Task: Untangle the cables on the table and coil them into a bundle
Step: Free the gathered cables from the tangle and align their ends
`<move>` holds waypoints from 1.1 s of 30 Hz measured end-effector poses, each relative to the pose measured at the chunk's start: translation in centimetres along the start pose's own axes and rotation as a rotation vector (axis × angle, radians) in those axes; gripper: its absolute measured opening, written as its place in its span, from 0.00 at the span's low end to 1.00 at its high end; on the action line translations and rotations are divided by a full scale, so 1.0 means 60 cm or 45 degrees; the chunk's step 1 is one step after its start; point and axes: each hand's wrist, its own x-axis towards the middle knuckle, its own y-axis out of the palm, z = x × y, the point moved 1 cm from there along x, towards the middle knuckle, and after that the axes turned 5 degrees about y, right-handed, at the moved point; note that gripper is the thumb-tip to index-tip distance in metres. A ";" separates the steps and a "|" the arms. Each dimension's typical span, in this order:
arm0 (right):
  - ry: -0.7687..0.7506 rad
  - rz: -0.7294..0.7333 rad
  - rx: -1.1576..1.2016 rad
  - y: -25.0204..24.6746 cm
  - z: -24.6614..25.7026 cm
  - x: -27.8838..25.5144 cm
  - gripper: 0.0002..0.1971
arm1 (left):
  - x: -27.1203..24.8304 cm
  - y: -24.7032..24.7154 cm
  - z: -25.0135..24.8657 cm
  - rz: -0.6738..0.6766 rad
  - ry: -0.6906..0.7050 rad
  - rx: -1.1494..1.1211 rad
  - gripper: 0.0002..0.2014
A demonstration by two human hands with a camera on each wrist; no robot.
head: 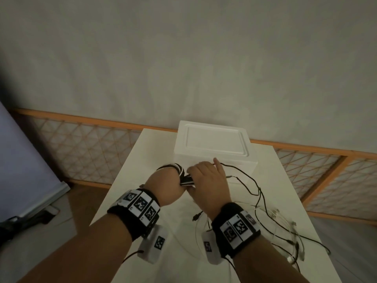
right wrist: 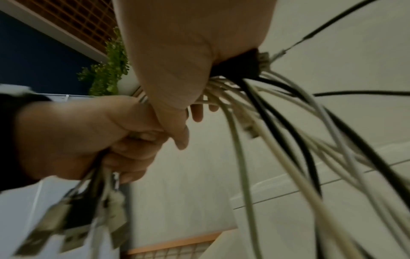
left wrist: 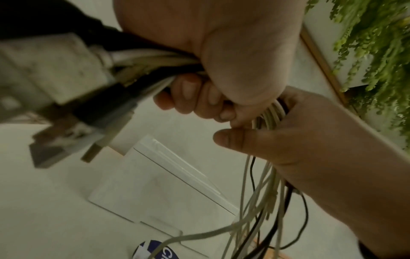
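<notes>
Several black and white cables (head: 263,203) trail loose over the right side of the white table (head: 126,180). My left hand (head: 163,185) grips a gathered bunch of them (head: 182,173), fingers curled tight round the strands (left wrist: 155,59); USB plugs (right wrist: 73,222) hang below that fist. My right hand (head: 208,176) sits right beside it, holding the same bunch with the thumb (left wrist: 235,138) over the strands (left wrist: 270,112). From the right palm the cables (right wrist: 261,112) fan out downward. The index finger points toward the box.
A white lidded box (head: 214,144) stands at the table's far side, just beyond both hands. An orange-framed lattice panel (head: 85,144) runs along the wall behind. Green foliage (left wrist: 375,43) shows in the wrist views. The floor (head: 61,217) lies at left.
</notes>
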 end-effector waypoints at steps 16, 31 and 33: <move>-0.306 -0.058 0.144 -0.056 -0.029 0.045 0.11 | -0.032 0.015 -0.031 0.762 -0.083 -1.353 0.20; -0.014 0.688 -0.097 0.017 0.006 -0.046 0.08 | 0.031 0.078 0.060 0.716 0.459 1.008 0.02; -0.011 0.666 -0.077 0.018 0.007 -0.057 0.06 | 0.025 0.090 0.068 0.620 0.488 0.882 0.03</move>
